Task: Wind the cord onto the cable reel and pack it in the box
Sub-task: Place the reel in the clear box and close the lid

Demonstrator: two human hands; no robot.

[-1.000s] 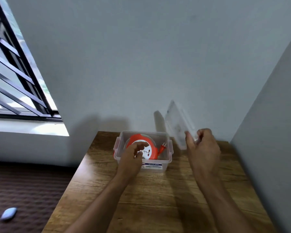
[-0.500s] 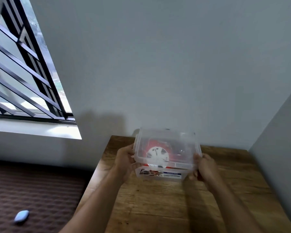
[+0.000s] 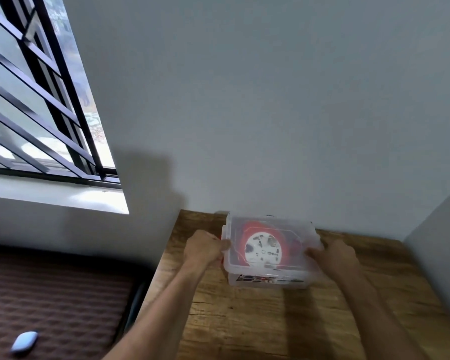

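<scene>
Your left hand point(image 3: 205, 249) curls its fingers around the left edge of the box point(image 3: 268, 278), thumb side pressed up against the rim where a reddish latch just shows, and your right hand point(image 3: 334, 257) grips the right edge the same way, fingertips hooked onto the lid's point(image 3: 270, 226) corner. The lid is clear plastic and sits across the top of the box, so you look through it as through a frosted pane. Under it lies the cable reel point(image 3: 263, 249), flat on its side: an orange-red round body with a white circular face in the middle, dotted with dark socket openings. More red shows around the white disc, but the blur keeps you from telling cord from casing. The box itself is a translucent tub with rounded corners and a printed label strip along its near wall; the words are too smeared to read. It rests on the wooden table point(image 3: 244, 320) near the far edge, close to the grey wall point(image 3: 270, 100). To your left are a barred window point(image 3: 37, 100), a brown quilted mat point(image 3: 50, 294) and a small pale blue object point(image 3: 24, 341) lying on it.
</scene>
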